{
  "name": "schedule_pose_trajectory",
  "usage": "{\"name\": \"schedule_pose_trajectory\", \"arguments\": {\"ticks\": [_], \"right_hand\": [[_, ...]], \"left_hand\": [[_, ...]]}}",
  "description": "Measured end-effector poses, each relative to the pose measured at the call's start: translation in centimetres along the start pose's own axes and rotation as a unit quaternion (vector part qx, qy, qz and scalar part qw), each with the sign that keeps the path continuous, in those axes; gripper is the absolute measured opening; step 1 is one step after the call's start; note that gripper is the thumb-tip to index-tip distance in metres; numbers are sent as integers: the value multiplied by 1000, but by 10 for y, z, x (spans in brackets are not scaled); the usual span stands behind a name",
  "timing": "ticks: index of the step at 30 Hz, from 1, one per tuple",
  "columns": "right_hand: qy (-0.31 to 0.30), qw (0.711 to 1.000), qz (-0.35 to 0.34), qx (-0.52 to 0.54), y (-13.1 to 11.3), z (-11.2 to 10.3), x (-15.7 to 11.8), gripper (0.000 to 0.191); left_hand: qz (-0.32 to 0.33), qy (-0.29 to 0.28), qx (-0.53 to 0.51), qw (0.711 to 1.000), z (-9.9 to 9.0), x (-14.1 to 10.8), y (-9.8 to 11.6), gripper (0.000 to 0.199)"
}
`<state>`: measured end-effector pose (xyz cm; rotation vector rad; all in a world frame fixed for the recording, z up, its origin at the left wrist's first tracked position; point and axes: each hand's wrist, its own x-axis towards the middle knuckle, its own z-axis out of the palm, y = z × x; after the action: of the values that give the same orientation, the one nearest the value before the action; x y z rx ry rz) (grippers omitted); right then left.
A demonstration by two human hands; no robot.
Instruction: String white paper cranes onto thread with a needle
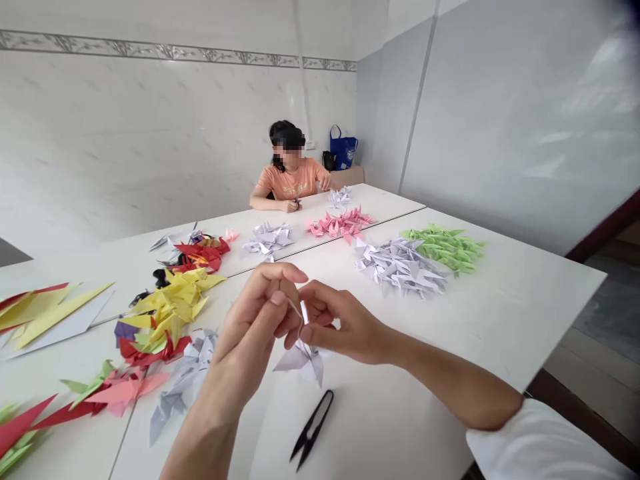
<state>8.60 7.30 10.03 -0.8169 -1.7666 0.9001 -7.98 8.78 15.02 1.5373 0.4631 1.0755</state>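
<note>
My left hand point(253, 327) is closed, thumb against bent fingers, pinching a thin pale thread point(296, 308). The thread curves down toward my right hand point(347, 327), whose thumb and forefinger are also pinched on it. Just under the fingertips is a white folded paper crane point(301, 360), its upper part partly hidden by my fingers. Whether the crane hangs from the thread or touches the table I cannot tell. Nearer me, black thread snips point(313, 427) lie on the white table point(390, 420), blades pointing toward me.
Left of my hands lie yellow cranes point(175, 300), red cranes point(207, 255) and grey-white ones point(187, 370). Colored paper sheets point(60, 310) are farther left. Beyond my right hand are white point(400, 267), green point(447, 247) and pink cranes point(340, 223). A person in orange point(293, 180) sits across the table.
</note>
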Motion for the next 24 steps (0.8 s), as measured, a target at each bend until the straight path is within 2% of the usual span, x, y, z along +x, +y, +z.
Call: {"name": "schedule_pose_trajectory", "arguments": {"ticks": [3, 7, 9, 13, 18, 21, 24], "right_hand": [[-34, 998, 27, 52, -2, -4, -2, 29], [-96, 993, 71, 21, -4, -10, -1, 24], [-105, 992, 72, -6, -4, -10, -1, 23], [-70, 994, 51, -64, -10, -17, -2, 22], [-44, 998, 18, -50, -23, -44, 11, 31], [-40, 998, 22, -34, -25, -65, 35, 27], [2, 999, 0, -46, -23, -90, 72, 25]], "left_hand": [[30, -12, -6, 999, -3, 2, -3, 14], [48, -39, -32, 998, -3, 11, -5, 15], [42, -35, -30, 998, -1, 16, -3, 14], [53, -47, -8, 997, 6, 27, 4, 13], [67, -75, 6, 995, 15, 47, 9, 13], [119, -72, 47, 989, 21, 71, 13, 16], [165, -53, 155, 973, 30, 101, 20, 25]]}}
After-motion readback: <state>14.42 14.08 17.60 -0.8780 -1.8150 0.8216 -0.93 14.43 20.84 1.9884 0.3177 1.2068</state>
